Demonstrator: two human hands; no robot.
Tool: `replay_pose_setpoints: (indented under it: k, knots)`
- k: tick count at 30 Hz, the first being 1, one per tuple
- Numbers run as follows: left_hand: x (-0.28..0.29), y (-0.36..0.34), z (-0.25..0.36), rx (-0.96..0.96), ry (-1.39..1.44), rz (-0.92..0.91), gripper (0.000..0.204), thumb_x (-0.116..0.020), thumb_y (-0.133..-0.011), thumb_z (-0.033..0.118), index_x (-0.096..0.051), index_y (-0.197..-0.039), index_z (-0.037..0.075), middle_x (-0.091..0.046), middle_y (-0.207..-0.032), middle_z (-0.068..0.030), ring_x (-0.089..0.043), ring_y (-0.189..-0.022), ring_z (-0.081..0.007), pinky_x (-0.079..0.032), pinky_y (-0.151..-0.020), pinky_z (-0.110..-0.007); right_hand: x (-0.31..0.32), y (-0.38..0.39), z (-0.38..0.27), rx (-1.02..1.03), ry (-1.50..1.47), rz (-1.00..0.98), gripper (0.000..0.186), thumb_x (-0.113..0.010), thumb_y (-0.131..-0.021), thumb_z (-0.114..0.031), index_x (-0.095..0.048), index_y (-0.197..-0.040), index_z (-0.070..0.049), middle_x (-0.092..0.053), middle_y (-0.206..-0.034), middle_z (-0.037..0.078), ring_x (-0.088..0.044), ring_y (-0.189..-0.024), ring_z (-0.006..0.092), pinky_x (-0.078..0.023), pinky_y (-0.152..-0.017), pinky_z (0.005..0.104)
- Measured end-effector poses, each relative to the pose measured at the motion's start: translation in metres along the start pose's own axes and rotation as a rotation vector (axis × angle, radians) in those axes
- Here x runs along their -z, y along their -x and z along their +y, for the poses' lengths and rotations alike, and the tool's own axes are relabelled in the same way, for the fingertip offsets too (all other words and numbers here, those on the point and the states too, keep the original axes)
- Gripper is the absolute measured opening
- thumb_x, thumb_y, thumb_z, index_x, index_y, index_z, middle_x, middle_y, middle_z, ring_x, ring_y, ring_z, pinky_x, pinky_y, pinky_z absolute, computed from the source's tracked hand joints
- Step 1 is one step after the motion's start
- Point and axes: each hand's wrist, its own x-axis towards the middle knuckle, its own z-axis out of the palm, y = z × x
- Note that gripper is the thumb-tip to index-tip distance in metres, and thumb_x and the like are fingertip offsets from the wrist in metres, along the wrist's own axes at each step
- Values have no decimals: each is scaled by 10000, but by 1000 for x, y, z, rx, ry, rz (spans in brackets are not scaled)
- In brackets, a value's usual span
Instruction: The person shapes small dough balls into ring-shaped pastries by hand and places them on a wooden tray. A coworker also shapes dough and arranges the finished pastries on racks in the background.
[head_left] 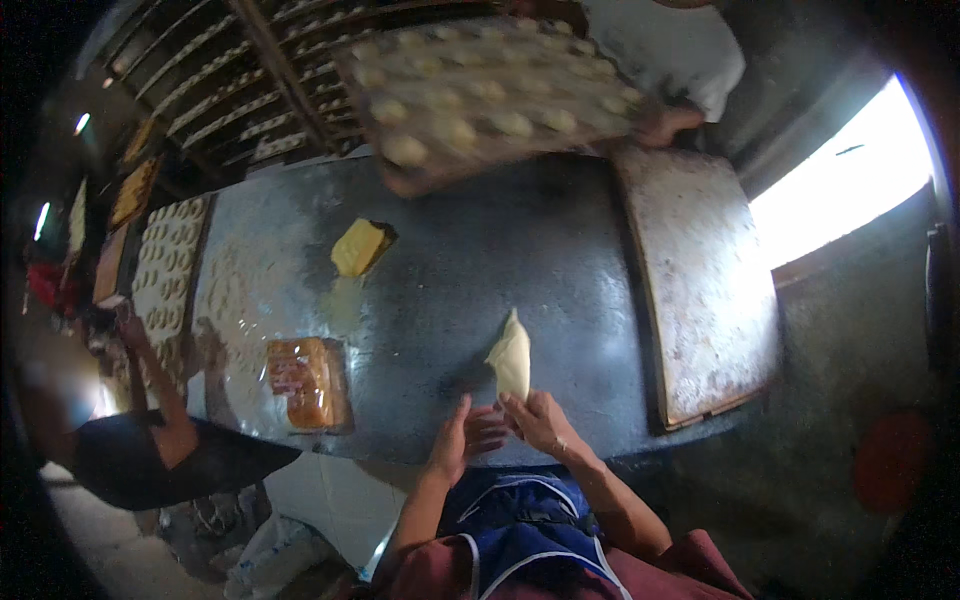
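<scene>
A long pale piece of dough (513,358) stretches away from me over the dark worktop, tapering to a thin far tip. Its near end is gripped by my right hand (541,422), thumb and fingers closed on it. Just left of that, my left hand (466,438) has its fingers apart and nothing in it. The left fingertips come close to the right hand; whether they touch the dough I cannot make out.
A yellow block (358,248) and a bagged loaf (303,383) lie on the worktop (440,290). An upright board (700,290) borders the right. Across, a person carries a tray of dough balls (480,95). Another person's arm (160,375) is at left beside a dough tray (168,265).
</scene>
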Motion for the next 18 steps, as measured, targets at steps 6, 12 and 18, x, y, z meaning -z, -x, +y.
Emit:
replay_pose_setpoints:
  k: [6,12,18]
  knots:
    - [-15,-86,44,74,526,-668,357,-577,-1004,416,-588,-1044,61,-497,-703,-14,-519,-601,-148,-512,-624,-344,-7,82,-6,74,582,13,422,-651,-980,-355,-558,-1238,-34,-688,-834,219,-685,-810,452,-503,-697,530]
    - [-107,78,153,-587,-264,-1490,407,-528,-1025,471,-566,-1010,66,-542,-721,-93,-520,-515,-203,-463,-494,-393,10,108,-16,689,440,-108,376,-608,-981,-343,-553,-1196,-40,-669,-952,226,-628,-990,409,-483,-802,502]
    - [-81,-64,209,-541,-945,-48,740,-573,-983,549,-412,-1460,7,-653,-1085,-193,-646,-877,-228,-532,-790,-438,-11,4,-24,170,-49,572,370,-575,-1016,-375,-604,-1168,-39,-652,-787,167,-662,-794,368,-513,-703,444]
